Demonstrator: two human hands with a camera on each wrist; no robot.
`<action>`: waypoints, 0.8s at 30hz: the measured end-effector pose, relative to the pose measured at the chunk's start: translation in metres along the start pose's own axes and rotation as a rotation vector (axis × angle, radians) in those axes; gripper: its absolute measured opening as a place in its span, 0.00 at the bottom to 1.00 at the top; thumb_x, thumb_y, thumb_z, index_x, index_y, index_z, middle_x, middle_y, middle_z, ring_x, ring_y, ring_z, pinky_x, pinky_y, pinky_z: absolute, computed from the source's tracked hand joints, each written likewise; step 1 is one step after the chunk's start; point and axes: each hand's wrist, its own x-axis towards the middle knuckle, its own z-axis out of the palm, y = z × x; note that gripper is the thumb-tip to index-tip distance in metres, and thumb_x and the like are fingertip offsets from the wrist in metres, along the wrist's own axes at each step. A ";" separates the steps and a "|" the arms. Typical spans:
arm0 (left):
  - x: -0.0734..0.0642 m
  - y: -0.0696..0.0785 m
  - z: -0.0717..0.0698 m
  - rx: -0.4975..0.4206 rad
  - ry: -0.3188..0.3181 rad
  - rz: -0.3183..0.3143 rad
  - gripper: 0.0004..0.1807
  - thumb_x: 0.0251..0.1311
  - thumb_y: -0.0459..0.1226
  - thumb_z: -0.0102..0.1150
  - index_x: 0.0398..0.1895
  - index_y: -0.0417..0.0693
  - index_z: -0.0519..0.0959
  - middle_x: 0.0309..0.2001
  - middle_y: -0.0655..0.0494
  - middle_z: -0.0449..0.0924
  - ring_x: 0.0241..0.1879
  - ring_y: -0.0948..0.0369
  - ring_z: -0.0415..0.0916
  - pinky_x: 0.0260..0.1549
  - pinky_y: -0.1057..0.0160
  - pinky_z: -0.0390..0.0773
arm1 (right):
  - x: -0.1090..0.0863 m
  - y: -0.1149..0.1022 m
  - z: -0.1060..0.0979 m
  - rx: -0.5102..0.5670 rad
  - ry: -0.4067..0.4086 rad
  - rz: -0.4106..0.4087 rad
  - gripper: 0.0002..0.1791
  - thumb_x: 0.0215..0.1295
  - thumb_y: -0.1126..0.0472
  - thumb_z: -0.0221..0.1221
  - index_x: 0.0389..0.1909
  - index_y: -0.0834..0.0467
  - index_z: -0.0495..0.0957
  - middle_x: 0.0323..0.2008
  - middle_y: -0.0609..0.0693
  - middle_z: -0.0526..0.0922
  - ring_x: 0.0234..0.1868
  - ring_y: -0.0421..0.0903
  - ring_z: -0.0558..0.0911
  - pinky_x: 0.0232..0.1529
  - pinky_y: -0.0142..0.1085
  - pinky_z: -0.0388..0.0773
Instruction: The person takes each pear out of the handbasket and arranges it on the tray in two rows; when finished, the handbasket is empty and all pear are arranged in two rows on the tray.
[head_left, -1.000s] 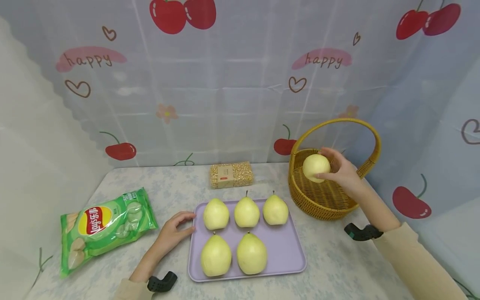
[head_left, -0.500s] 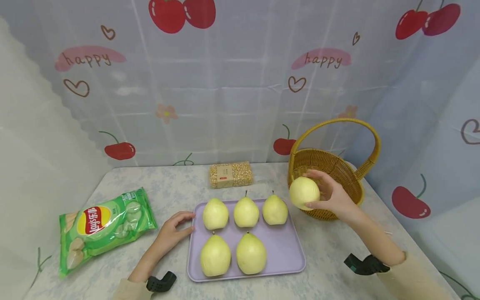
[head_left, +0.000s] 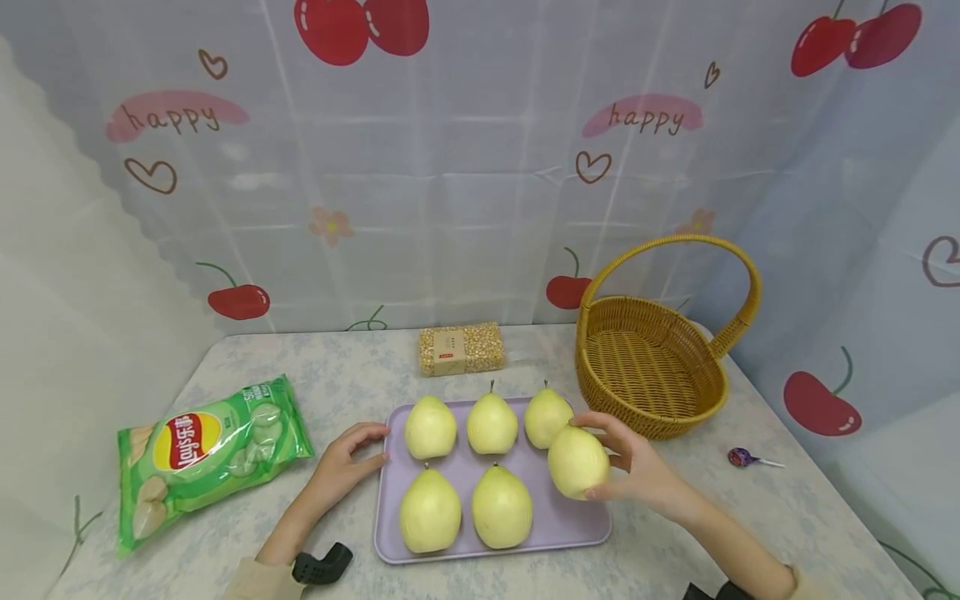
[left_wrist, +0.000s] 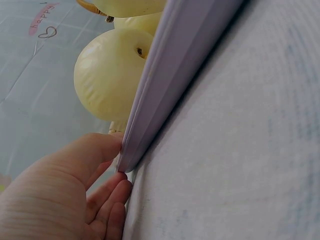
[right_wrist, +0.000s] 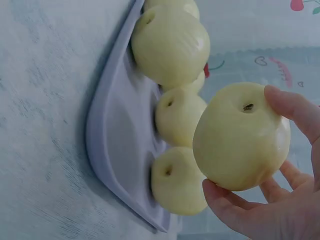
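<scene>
My right hand [head_left: 637,471] grips a pale yellow-green pear [head_left: 577,463] between thumb and fingers, over the right part of the lilac tray [head_left: 570,529]. In the right wrist view this pear [right_wrist: 242,137] is held apart from the tray floor. Several other pears sit on the tray: a back row with a left pear [head_left: 431,427], a middle pear [head_left: 492,423] and a partly covered right pear [head_left: 544,415], and a front row with two pears. The thumb and fingertips of my left hand [head_left: 345,467] touch the tray's left rim, also in the left wrist view.
A wicker basket [head_left: 652,367] with a tall handle stands behind the tray on the right. A lollipop [head_left: 741,457] lies right of the tray. A green chip bag [head_left: 213,454] is at the left, and a packet of yellow kernels [head_left: 461,349] lies at the back.
My right hand has carried the pear out of the basket, leftward and nearer, to above the tray. The lollipop has come into sight. My left hand stays at the rim.
</scene>
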 end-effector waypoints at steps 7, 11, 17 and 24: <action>0.000 0.002 -0.001 -0.008 -0.006 -0.016 0.20 0.57 0.33 0.64 0.53 0.38 0.77 0.55 0.44 0.77 0.56 0.50 0.73 0.58 0.58 0.74 | -0.009 0.015 0.017 0.012 -0.037 0.017 0.45 0.49 0.68 0.69 0.68 0.62 0.58 0.65 0.63 0.64 0.58 0.31 0.72 0.52 0.31 0.76; -0.001 0.002 0.000 -0.002 -0.003 -0.011 0.20 0.57 0.32 0.64 0.53 0.37 0.77 0.55 0.44 0.77 0.55 0.50 0.73 0.58 0.57 0.74 | -0.012 0.020 0.024 -0.014 -0.026 0.010 0.45 0.47 0.67 0.70 0.67 0.63 0.59 0.65 0.65 0.65 0.58 0.29 0.70 0.50 0.32 0.77; -0.001 0.002 0.000 0.009 0.000 -0.003 0.20 0.57 0.32 0.64 0.53 0.37 0.77 0.54 0.44 0.78 0.54 0.50 0.74 0.57 0.56 0.74 | -0.015 0.024 0.031 -0.046 -0.014 0.076 0.46 0.46 0.63 0.72 0.67 0.57 0.61 0.65 0.61 0.66 0.57 0.28 0.69 0.54 0.53 0.74; 0.000 0.002 0.000 0.011 0.000 -0.006 0.20 0.57 0.32 0.64 0.53 0.37 0.77 0.54 0.45 0.78 0.54 0.51 0.74 0.57 0.57 0.75 | -0.016 0.027 0.034 -0.066 -0.019 0.053 0.48 0.48 0.62 0.71 0.70 0.58 0.56 0.66 0.64 0.64 0.58 0.26 0.66 0.55 0.38 0.72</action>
